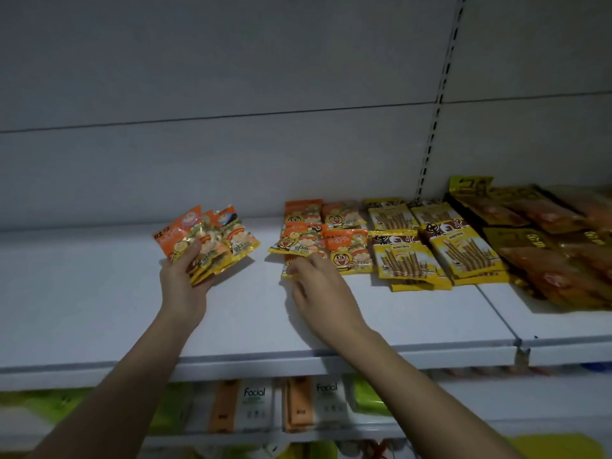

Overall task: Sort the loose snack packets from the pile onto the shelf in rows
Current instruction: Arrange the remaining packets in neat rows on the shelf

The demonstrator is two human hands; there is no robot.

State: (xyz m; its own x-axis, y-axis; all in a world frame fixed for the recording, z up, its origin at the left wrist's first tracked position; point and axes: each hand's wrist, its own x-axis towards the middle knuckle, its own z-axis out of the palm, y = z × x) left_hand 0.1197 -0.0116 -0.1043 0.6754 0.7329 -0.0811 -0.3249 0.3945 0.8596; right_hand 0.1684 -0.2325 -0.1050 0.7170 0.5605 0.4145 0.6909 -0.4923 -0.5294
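Observation:
My left hand (183, 280) grips a fanned bunch of orange snack packets (212, 238) just above the white shelf (99, 293). To the right, my right hand (314, 279) pinches the near edge of an orange packet (294, 245) that lies tilted on a stack at the front of the orange rows (344, 233). Further right lie rows of yellow stick-biscuit packets (430, 246), flat on the shelf.
Dark brown and orange packets (546, 243) cover the shelf's right section. The shelf's back panel (231, 160) rises behind everything. Below the shelf edge (265, 362) stand facial tissue packs (258, 405) and orange boxes. Bare shelf stretches to the left.

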